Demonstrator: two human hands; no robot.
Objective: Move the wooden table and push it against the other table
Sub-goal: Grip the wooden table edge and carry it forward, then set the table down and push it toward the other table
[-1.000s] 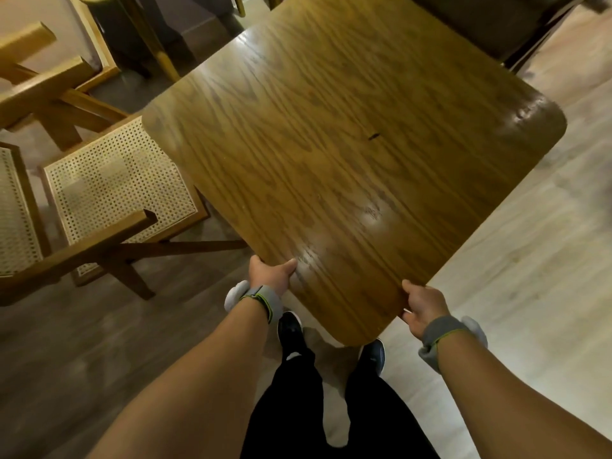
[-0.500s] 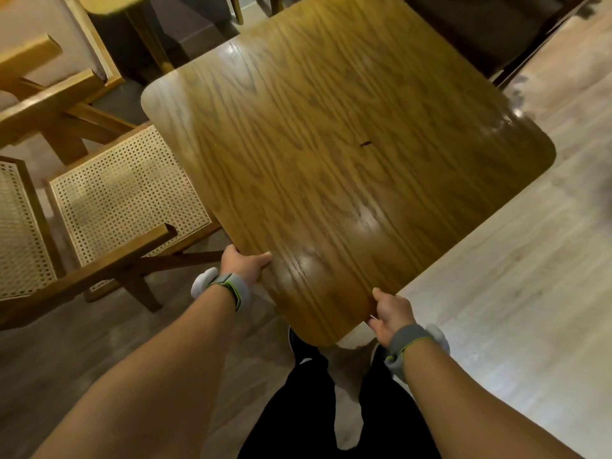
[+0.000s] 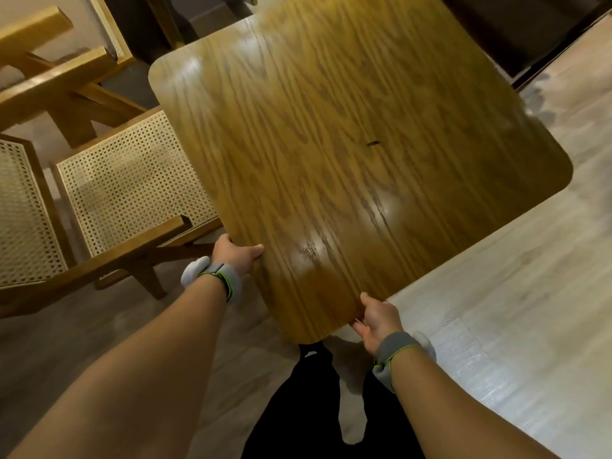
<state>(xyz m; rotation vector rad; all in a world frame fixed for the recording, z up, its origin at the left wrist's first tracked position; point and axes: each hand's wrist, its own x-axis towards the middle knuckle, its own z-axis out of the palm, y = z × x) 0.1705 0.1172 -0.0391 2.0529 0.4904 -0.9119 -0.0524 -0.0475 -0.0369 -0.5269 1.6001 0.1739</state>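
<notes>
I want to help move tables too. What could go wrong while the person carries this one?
The wooden table could bump the cane chair, because its left edge sits right over the seat. Each hand, left hand and right hand, grips only near one corner, so the top might tip or slip. The person's legs are just under that corner, so it might hit them.
</notes>
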